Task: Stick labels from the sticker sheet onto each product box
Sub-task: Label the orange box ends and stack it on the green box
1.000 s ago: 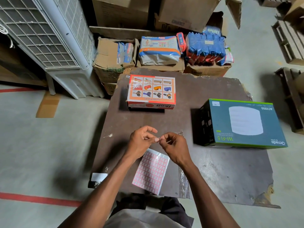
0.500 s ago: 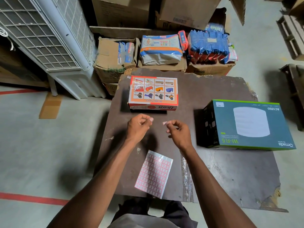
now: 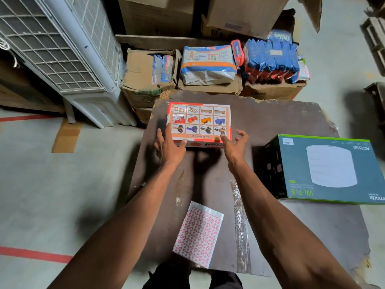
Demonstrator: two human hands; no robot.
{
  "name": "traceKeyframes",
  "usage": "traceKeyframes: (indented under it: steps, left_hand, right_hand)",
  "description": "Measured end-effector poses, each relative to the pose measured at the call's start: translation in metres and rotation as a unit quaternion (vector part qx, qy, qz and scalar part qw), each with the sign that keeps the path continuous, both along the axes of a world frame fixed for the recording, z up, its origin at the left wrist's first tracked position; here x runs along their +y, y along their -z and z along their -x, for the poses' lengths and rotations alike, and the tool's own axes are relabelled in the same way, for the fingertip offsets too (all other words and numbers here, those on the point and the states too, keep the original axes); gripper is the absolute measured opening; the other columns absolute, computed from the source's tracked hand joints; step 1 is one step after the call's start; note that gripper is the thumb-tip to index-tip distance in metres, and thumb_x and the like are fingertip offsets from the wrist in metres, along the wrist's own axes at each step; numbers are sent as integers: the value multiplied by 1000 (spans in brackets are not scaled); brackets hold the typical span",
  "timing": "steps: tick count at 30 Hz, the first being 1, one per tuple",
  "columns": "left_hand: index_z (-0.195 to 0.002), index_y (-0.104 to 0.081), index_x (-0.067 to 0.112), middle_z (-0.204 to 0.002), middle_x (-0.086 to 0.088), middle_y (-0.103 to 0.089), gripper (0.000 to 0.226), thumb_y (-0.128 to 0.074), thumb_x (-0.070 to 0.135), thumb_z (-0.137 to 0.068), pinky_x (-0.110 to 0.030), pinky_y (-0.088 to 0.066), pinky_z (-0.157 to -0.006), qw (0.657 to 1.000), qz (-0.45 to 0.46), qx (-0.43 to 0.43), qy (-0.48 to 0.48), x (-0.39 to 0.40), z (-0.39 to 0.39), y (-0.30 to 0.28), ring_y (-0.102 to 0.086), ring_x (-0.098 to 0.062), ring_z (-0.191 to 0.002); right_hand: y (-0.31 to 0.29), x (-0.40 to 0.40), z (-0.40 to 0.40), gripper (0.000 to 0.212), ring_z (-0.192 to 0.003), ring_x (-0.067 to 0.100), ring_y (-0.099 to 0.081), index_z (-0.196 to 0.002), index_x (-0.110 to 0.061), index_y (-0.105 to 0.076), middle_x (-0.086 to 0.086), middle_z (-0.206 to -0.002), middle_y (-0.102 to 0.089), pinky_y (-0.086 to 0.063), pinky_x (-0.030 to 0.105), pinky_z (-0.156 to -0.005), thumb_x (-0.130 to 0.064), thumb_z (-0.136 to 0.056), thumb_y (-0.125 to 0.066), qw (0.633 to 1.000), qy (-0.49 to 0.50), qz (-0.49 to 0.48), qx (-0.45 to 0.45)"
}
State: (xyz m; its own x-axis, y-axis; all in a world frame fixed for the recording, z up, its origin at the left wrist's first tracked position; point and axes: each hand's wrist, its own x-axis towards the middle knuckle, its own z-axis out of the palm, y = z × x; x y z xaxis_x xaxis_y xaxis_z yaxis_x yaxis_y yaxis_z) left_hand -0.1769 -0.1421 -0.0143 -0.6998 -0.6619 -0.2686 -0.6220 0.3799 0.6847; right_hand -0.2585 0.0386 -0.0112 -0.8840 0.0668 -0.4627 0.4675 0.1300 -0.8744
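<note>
Fingers spread and loose on both sides: the left hand touches the near left edge of the orange product box, the right hand touches its near right corner, neither gripping. I'd say he's labelling this box; whether a label is on, I can't tell. The sticker sheet lies near him, the teal box off right, likely next.

My left hand and right hand are bare, with no gloves, rings or watch, both forearms are uncovered along their whole visible length with no sleeve in view, and dark trousers cover my legs below.
</note>
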Motion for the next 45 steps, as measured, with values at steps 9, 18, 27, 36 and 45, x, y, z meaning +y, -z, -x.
traceKeyframes:
  steps: [9, 18, 27, 36, 45]
  left_hand:
    - [-153, -36, 26, -144, -8, -54, 76, -72, 13, -87, -48, -42, -111, 997, -38, 60, -21, -5, -2, 16, -47, -29, -136]
    - [-140, -47, 18, -133, -4, -65, 65, -78, 23, -83, -49, -52, -101, 992, -65, 62, -85, 16, -47, 26, -61, -28, -122]
    - [-146, -40, 30, -146, 1, -55, 72, -72, 35, -82, -47, -47, -108, 975, -193, 54, -96, 42, -107, 19, -55, -24, -131]
    - [-142, -45, 35, -145, 6, -49, 60, -66, 52, -88, -37, -44, -105, 971, -53, 223, 71, 41, -95, -48, -48, -17, -133]
    - [-143, -51, 34, -119, 5, -72, 60, -53, 66, -93, -32, -58, -85, 968, -178, 148, 97, 4, -72, -69, -72, -8, -95]
  right_hand:
    - [4, 7, 6, 61, -101, 18, -67, -140, -21, -28, 11, -117, -67, -47, 30, -88, -18, -96, -70, 1000, 16, 15, -8]
    - [-9, 29, -27, 78, -118, 24, -65, -140, -27, -28, 11, -130, -58, -58, 41, -90, -21, -85, -83, 995, 17, 99, 18]
    - [-41, 46, -97, 76, -113, 14, -69, -138, -28, -35, 1, -125, -58, -59, 26, -91, -19, -83, -86, 987, -14, 61, 148]
    - [-59, 49, -154, 75, -123, 9, -61, -138, -28, -38, -7, -129, -61, -51, 48, -108, -19, -82, -87, 967, -123, -15, 222]
    - [-73, 47, -176, 73, -127, 16, -60, -138, -24, -41, -5, -129, -62, -49, 43, -112, -20, -81, -87, 961, -159, 10, 224]
